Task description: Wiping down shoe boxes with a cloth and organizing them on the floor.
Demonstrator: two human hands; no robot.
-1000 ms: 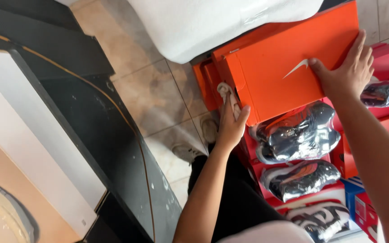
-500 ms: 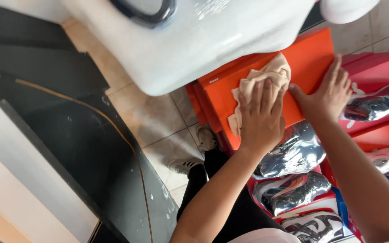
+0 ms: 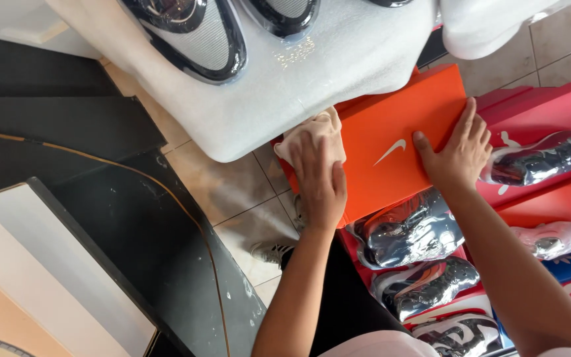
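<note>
1. Since half a second ago, the left hand (image 3: 318,177) has slid toward the left edge of the orange shoe box (image 3: 391,142), carrying the beige cloth (image 3: 313,132) with it; the camera has tipped so more of the white foam block (image 3: 279,79) fills the top of the frame.
2. Left forearm rises from the bottom centre of the frame, wrist straight, palm down; fingers lie flat and together, pressing the cloth against the box rather than closing round it.
3. Right hand (image 3: 458,153) sits right of centre, its forearm running down to the lower right corner; palm is flat on the box lid with fingers spread, holding nothing, only bracing.
4. Orange box lies at the frame's centre, tilted, its upper left part tucked under the foam block.
5. Most of the cloth is covered by the left hand; only a crumpled edge shows above the fingers.
6. Wrapped silvery shoes (image 3: 408,231) lie in red trays (image 3: 543,119) at right and lower right; the lowest pair is cut off by the frame edge.
7. Dark shoes (image 3: 196,36) sunk into the foam at the top are cropped.
8. Tiled floor (image 3: 232,185) and a dark slab (image 3: 133,231) fill the left.
</note>
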